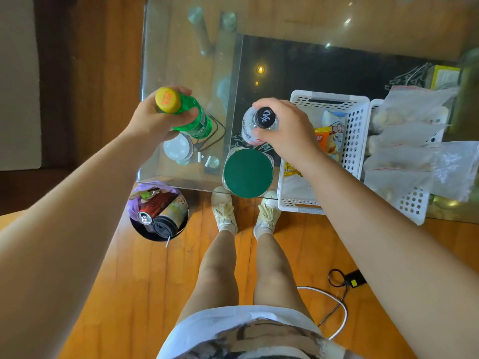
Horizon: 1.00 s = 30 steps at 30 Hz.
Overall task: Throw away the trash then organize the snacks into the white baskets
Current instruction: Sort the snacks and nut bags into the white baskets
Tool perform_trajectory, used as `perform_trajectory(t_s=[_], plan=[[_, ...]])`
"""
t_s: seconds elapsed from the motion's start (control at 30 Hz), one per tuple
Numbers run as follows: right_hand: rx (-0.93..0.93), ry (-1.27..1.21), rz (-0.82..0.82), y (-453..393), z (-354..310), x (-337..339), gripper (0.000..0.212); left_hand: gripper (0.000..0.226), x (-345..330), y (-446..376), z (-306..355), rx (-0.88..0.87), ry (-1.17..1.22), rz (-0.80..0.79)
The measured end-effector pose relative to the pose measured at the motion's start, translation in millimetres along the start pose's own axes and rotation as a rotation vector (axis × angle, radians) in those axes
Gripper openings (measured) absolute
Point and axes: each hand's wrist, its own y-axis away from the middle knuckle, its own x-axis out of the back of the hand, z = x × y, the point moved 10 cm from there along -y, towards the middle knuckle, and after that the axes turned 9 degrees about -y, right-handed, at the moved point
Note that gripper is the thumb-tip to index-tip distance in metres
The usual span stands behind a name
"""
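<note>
My left hand [153,117] grips a green bottle [193,119] with a yellow cap, held above the glass table's left part. My right hand [287,125] grips a clear bottle [250,125] with a black cap, just left of a white basket [355,130]. That basket holds several snack packets [328,141]. A second white basket [412,203] to the right carries clear bags of snacks [407,141]. A bin with a purple liner [159,211] stands on the floor below the table's front edge, with a can and wrappers inside.
A jar with a dark green lid [248,172] stands at the table's front edge between my arms. A white round lid [178,149] lies under the green bottle. The glass table [181,47] extends back. A cable and a charger [347,281] lie on the wooden floor.
</note>
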Motion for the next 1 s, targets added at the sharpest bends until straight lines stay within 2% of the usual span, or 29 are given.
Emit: perform_trajectory(t_s=[0.13, 0.37, 0.67, 1.0], plan=[[0.005, 0.021, 0.039, 4, 3, 7, 0.038, 0.030, -16, 6, 6, -0.044, 0.000, 0.038], [-0.063, 0.031, 0.084, 8, 20, 28, 0.038, 0.030, -62, 8, 23, -0.081, 0.004, -0.036], [-0.055, 0.067, -0.023, 7, 17, 23, 0.045, 0.046, -100, 9, 24, -0.049, 0.051, -0.293], [-0.076, 0.106, -0.092, -1, 18, 18, 0.048, 0.052, -100, 4, 23, -0.043, 0.019, -0.323]])
